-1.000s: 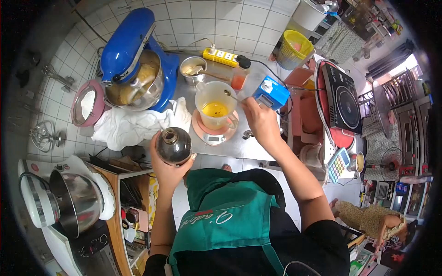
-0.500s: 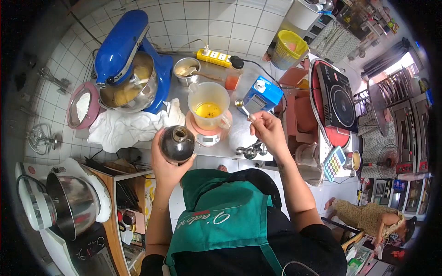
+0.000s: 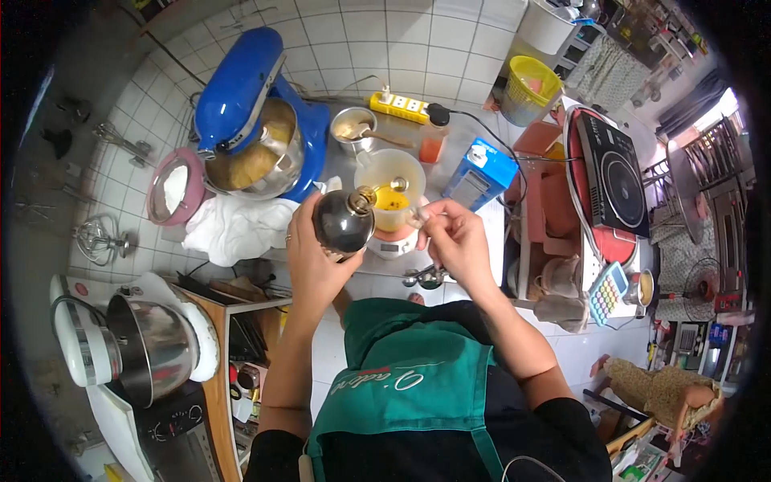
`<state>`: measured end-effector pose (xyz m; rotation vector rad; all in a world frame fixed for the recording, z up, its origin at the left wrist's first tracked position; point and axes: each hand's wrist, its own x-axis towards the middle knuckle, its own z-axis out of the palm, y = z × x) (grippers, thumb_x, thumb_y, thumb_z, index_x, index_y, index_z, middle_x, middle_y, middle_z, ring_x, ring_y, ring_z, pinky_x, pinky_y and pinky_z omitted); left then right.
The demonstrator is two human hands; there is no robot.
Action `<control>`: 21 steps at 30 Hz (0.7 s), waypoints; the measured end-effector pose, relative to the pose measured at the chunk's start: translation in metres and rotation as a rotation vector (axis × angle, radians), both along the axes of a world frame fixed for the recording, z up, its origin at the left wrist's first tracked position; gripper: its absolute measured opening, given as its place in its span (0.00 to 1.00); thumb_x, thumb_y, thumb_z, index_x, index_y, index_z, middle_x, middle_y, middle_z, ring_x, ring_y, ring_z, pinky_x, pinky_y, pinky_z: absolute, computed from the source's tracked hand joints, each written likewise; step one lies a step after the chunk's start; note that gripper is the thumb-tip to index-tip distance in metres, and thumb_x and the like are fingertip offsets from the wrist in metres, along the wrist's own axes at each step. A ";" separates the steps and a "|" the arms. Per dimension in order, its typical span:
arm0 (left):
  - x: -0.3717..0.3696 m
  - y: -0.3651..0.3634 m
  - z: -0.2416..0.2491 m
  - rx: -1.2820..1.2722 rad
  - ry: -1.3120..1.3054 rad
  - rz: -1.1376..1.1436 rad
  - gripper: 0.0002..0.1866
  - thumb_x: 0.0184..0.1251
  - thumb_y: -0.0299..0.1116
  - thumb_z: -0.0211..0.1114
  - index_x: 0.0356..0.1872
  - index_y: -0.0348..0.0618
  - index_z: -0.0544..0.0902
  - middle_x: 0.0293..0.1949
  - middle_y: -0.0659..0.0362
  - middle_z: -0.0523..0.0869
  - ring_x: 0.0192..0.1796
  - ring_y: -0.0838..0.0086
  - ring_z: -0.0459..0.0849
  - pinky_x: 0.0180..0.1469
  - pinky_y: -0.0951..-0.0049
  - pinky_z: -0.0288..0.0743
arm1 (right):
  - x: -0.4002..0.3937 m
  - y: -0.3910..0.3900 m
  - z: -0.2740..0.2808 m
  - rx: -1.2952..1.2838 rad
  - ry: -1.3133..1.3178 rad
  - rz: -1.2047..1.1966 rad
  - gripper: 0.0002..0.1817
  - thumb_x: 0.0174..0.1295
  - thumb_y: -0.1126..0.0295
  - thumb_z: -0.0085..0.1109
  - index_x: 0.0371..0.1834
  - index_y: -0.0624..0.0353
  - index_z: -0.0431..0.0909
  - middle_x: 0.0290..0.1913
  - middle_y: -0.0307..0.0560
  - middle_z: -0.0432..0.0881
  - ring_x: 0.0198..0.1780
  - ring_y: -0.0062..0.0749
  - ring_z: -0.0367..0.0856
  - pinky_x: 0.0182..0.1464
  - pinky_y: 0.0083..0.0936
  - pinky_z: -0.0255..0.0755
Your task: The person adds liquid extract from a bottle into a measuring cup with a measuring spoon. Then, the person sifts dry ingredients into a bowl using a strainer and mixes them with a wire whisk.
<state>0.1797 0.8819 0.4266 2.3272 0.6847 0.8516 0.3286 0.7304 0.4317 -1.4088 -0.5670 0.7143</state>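
Note:
My left hand (image 3: pixel 316 255) is wrapped round a dark round bottle (image 3: pixel 343 223), its open neck tilted toward a clear plastic jug (image 3: pixel 391 173). Yellow liquid with dark specks lies in the jug, which stands on a kitchen scale (image 3: pixel 393 246). Over the jug's mouth is the bowl of a small measuring spoon (image 3: pixel 399 184); its handle is pinched in my right hand (image 3: pixel 453 234), beside the jug's handle. More measuring spoons (image 3: pixel 424 278) hang below that hand.
Behind are a metal cup (image 3: pixel 353 130), a jar of orange powder (image 3: pixel 434 138), a blue carton (image 3: pixel 481 175) and a yellow power strip (image 3: pixel 399 105). A blue stand mixer (image 3: pixel 241 92) and white cloth (image 3: pixel 238 226) are left, an induction cooker (image 3: pixel 612 173) right. A person (image 3: pixel 662 391) is at lower right.
The spoon has moved left from beside the jug to over its mouth. The bottle has come closer to the jug and tilts toward it. The whole view has shifted.

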 end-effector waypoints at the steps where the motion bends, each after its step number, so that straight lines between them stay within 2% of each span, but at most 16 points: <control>1: 0.002 0.002 0.003 0.011 0.007 0.004 0.48 0.32 0.27 0.77 0.63 0.39 0.64 0.56 0.46 0.73 0.59 0.49 0.71 0.61 0.54 0.64 | -0.003 0.006 0.000 0.001 0.005 0.017 0.08 0.71 0.71 0.49 0.37 0.64 0.74 0.19 0.40 0.78 0.11 0.12 0.62 0.13 0.12 0.54; 4: 0.006 0.010 0.005 0.155 0.052 0.010 0.48 0.31 0.27 0.77 0.63 0.39 0.64 0.57 0.47 0.73 0.60 0.51 0.71 0.62 0.54 0.63 | -0.009 0.018 -0.001 -0.017 -0.037 0.016 0.08 0.70 0.72 0.49 0.37 0.65 0.74 0.19 0.40 0.78 0.11 0.12 0.63 0.13 0.13 0.53; 10: 0.006 0.017 0.008 0.256 0.147 0.029 0.49 0.31 0.27 0.76 0.64 0.41 0.65 0.59 0.51 0.72 0.62 0.55 0.70 0.64 0.56 0.59 | -0.010 0.025 -0.004 0.004 -0.003 0.020 0.07 0.69 0.73 0.49 0.36 0.66 0.73 0.17 0.40 0.78 0.11 0.12 0.63 0.13 0.13 0.53; 13: 0.008 0.016 0.010 0.309 0.174 0.057 0.46 0.31 0.27 0.75 0.62 0.41 0.67 0.57 0.49 0.74 0.60 0.52 0.71 0.62 0.55 0.62 | -0.009 0.026 -0.007 -0.005 0.003 0.018 0.07 0.69 0.72 0.50 0.36 0.65 0.74 0.17 0.39 0.77 0.11 0.12 0.63 0.13 0.13 0.54; 19: 0.012 0.015 0.011 0.381 0.188 0.061 0.47 0.31 0.26 0.75 0.63 0.43 0.67 0.57 0.50 0.74 0.61 0.53 0.70 0.63 0.55 0.60 | -0.008 0.024 -0.005 -0.041 0.035 -0.010 0.07 0.68 0.72 0.52 0.34 0.64 0.76 0.16 0.35 0.77 0.15 0.11 0.66 0.17 0.14 0.57; 21: 0.012 0.016 0.012 0.388 0.202 0.058 0.47 0.30 0.26 0.75 0.63 0.43 0.66 0.58 0.50 0.73 0.62 0.54 0.70 0.63 0.55 0.59 | -0.007 0.025 -0.009 -0.012 0.020 -0.003 0.07 0.69 0.72 0.51 0.35 0.64 0.74 0.17 0.37 0.77 0.13 0.11 0.63 0.15 0.13 0.54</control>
